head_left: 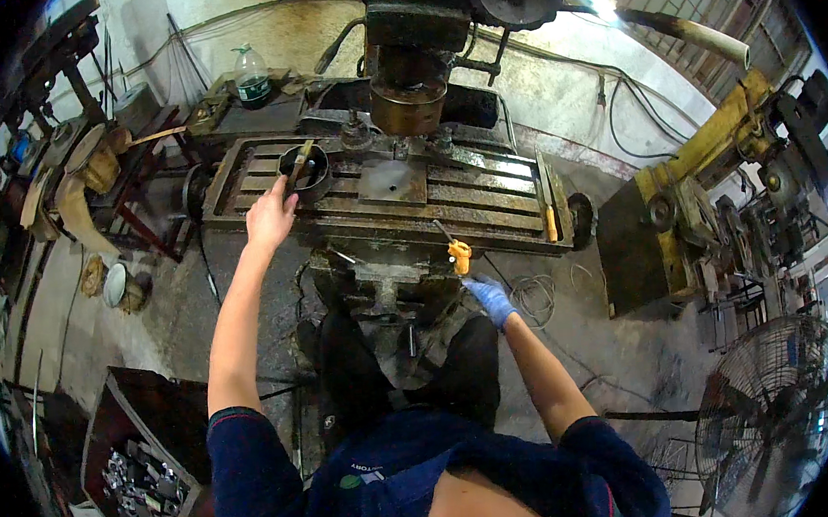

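Observation:
My bare left hand [273, 216] reaches to the left end of the slotted machine table [339, 209]. Its fingers are closed on a brush [302, 159] with a pale tip, which lies across the top of a dark round pot [317, 187]. My right hand [491, 300], in a blue glove, is in front of the table's front edge. It is closed around the lower end of an orange-yellow air blow gun [460, 256], whose thin nozzle points up and left. The right fingertips are partly hidden. A flat metal plate [391, 182] lies mid-table below the spindle head [409, 105].
A yellow-handled tool [551, 223] lies at the table's right end. A plastic bottle [251, 78] stands on a bench behind left. A coiled hose [534, 298] lies on the floor. Metal parts fill a bin [108, 414] lower left; a fan [775, 416] stands lower right.

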Demonstrator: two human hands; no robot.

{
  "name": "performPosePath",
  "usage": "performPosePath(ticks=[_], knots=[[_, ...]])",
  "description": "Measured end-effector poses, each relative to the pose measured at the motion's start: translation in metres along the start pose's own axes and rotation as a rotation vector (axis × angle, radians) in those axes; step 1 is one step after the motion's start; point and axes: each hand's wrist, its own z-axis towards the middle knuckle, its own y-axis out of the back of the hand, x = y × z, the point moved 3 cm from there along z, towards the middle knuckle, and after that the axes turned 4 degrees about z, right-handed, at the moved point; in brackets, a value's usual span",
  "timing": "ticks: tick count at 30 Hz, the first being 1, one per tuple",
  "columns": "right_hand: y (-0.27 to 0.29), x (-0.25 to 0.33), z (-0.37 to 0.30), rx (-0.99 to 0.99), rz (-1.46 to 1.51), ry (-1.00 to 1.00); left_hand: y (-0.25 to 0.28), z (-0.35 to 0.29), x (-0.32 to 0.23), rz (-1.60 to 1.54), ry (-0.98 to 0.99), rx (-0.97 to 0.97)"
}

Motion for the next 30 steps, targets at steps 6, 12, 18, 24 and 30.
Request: performPosePath(ticks=[6,12,18,24,30], knots=[[-0.031,-0.016,0.043,-0.071,0.103,0.106,0.043,-0.037,0.01,-0.199,0.156,-0.049],[-0.05,0.037,0.007,-0.15,0.097,0.305,0.031,-0.097,0.032,-0.536,0.317,0.003],[0.008,0.17,-0.06,-0.235,-0.061,0.264,0.002,-0.124,0.016,-1.116,0.594,0.13],[-0.051,0.215,-0.056,-0.021,-1.476,0.184,-0.014,-0.118,-0.014,-1.322,0.51,0.195],[-0.096,0.246,-0.013,-0.025,-1.425,0.29,0.0,-0.116,-0.023,-1.231,0.453,0.298]])
